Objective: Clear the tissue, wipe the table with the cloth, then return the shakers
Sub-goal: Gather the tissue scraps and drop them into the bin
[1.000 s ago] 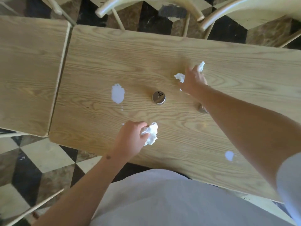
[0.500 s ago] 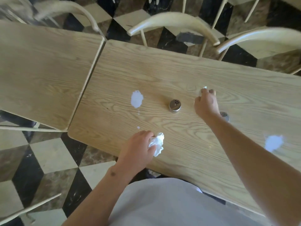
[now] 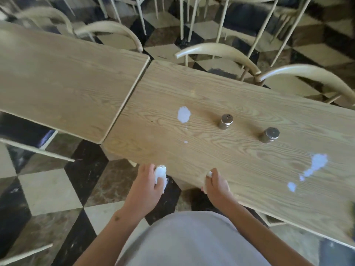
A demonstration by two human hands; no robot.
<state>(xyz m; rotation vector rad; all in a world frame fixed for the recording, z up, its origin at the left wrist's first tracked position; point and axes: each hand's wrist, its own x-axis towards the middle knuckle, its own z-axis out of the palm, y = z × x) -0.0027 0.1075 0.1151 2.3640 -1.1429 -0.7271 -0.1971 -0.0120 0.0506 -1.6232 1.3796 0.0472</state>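
Observation:
My left hand [image 3: 147,186] is closed around a crumpled white tissue [image 3: 161,174] just off the near edge of the wooden table [image 3: 240,169]. My right hand [image 3: 218,186] grips a second wad of tissue [image 3: 209,174] at that same edge; only a small bit of it shows. Two metal-topped shakers stand upright on the table, one [image 3: 225,121] near the middle and one [image 3: 269,135] to its right. White spills lie on the wood: one patch [image 3: 184,114] left of the shakers and a streak [image 3: 315,164] at the right. No cloth is in view.
A second wooden table [image 3: 63,83] butts against the left end. Pale curved-back chairs [image 3: 217,51] line the far side. The floor [image 3: 48,191] is checkered black, cream and brown tile. My grey-clad body fills the bottom centre.
My right hand picked up the far tissue and drew back to the near edge. My left hand with its tissue moved off the table edge. The view lifted and shifted, showing both shakers.

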